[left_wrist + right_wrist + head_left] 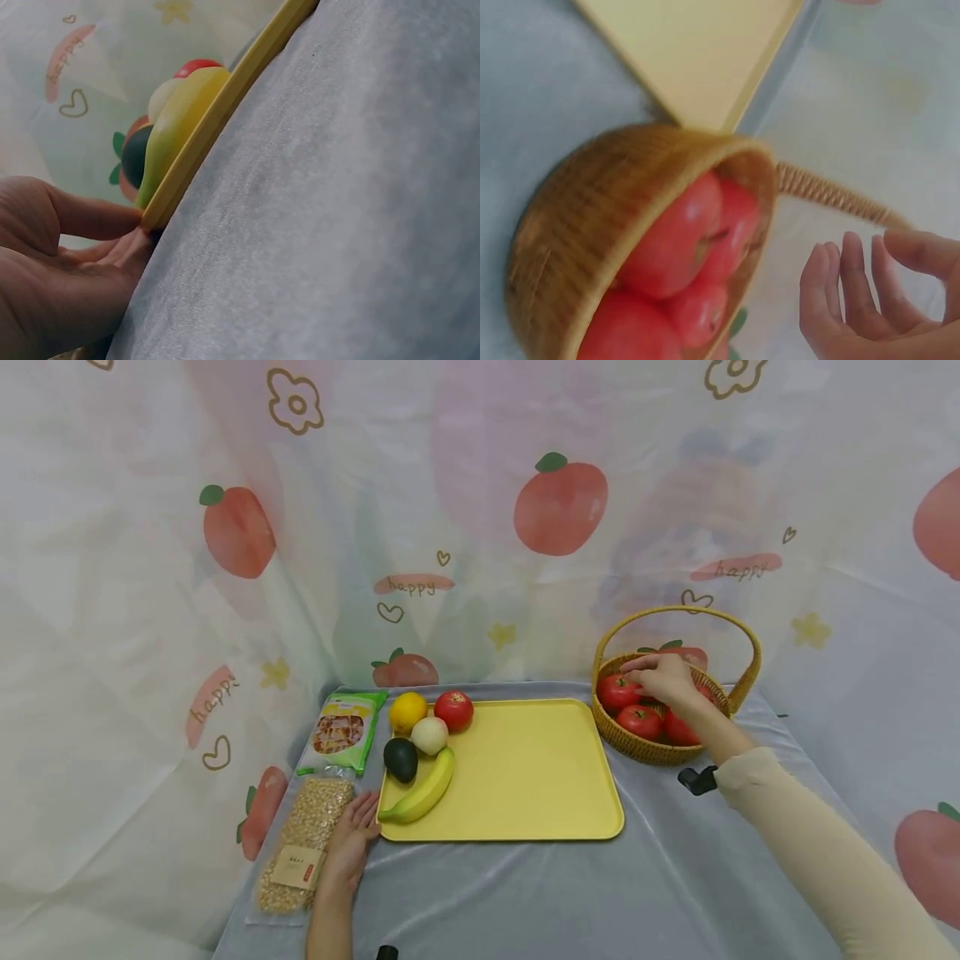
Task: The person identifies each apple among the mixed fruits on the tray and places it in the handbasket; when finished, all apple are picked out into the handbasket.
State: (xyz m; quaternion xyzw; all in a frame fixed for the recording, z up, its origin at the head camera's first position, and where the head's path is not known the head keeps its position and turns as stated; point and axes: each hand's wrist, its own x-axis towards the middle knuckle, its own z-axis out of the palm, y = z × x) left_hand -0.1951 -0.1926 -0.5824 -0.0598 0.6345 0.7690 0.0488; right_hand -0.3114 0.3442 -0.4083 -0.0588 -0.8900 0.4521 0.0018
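My left hand point(348, 843) is at the near left corner of the yellow tray point(532, 768). In the left wrist view its thumb and fingers pinch the tray's corner. A banana point(423, 792), a dark green avocado point(401, 760), a pale round fruit point(430, 736), a yellow lemon point(408, 712) and a red fruit point(454, 711) cluster at the tray's left. Over the wicker basket point(637, 748), my right hand point(662, 679) hovers with loosely bent fingers, holding nothing. Several red apples point(675, 240) lie inside that basket, partly hidden by the hand in the head view.
Left of the tray lie a clear bag of pale grains point(307, 827) and, farther back, a green food packet point(343, 732). The basket's tall arched handle point(678, 608) rises beside my right hand. A printed curtain point(480, 627) hangs behind the grey cloth-covered table point(525, 893).
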